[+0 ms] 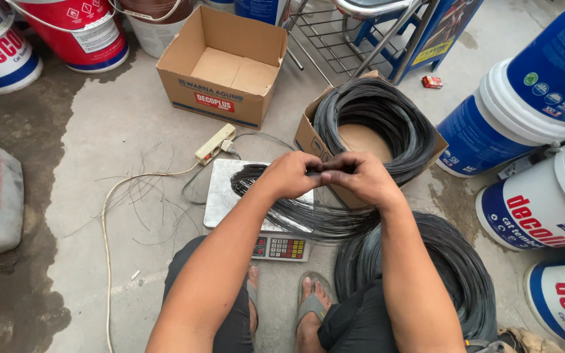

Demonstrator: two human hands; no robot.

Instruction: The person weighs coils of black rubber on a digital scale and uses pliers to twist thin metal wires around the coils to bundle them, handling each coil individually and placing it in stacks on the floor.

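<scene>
You had open concrete floor (119,131) to your left; ahead, the empty carton (227,62) blocked reach, and wire coils (374,114) and paint buckets (531,111) crowded your right.

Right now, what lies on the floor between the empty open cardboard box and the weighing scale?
In the head view, a cream power strip lies between the empty box and the scale, its cable trailing left.

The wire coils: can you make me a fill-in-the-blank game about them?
1. Both hands pinch thin black ____ between them.
2. The small coil lies on a metal ____.
3. Another coil sits in an open cardboard ____.
4. The biggest coil lies on the ____.

Missing words: wire; scale; box; floor
</scene>
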